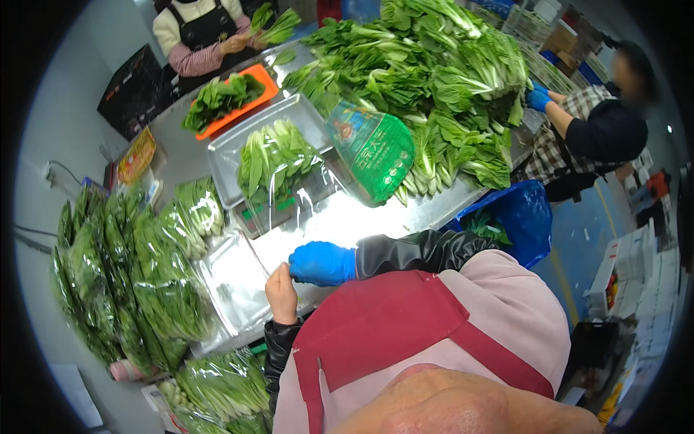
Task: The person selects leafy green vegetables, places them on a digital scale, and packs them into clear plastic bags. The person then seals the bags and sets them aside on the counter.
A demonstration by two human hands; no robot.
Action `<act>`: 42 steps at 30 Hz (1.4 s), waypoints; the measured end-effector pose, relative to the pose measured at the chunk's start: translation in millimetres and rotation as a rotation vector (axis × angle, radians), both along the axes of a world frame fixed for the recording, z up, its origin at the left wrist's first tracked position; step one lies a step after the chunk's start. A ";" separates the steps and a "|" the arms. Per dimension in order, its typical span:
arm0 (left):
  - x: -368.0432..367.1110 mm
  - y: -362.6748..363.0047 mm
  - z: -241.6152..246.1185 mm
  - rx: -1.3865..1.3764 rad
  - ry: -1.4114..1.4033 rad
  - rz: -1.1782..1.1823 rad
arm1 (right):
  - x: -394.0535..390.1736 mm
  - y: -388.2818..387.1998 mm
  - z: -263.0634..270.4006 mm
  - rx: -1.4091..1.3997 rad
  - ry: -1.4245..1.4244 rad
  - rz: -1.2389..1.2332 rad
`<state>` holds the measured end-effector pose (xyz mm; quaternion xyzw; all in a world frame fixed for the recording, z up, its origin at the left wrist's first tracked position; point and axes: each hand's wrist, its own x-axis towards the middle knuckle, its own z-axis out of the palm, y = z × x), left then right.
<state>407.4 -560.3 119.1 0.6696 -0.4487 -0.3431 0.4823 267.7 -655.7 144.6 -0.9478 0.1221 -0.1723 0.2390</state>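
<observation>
My bare left hand (282,294) and my blue-gloved right hand (322,263) meet fingertip to fingertip above the near edge of the steel table, close to my apron. Their fingers are bunched; glare hides whether any clear film is between them. Just beyond them, a clear plastic bag of leafy greens (276,160) rests partly on a metal tray (222,173), its loose film shining toward me. Under the film shows a scale with a green display (269,214). A green printed plastic bag (374,157) lies to the right.
Loose leafy greens (401,70) are heaped at the back right. Bagged greens (162,271) crowd the left. An orange basket (265,81) holds more leaves. Two co-workers stand across the table, one holding greens (279,27). A blue bag (528,222) is open by my right elbow.
</observation>
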 end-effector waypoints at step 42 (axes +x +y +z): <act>-51.4 -57.3 -17.7 -0.335 -0.721 -0.650 | -135.2 -81.9 -120.4 1.042 0.262 -0.444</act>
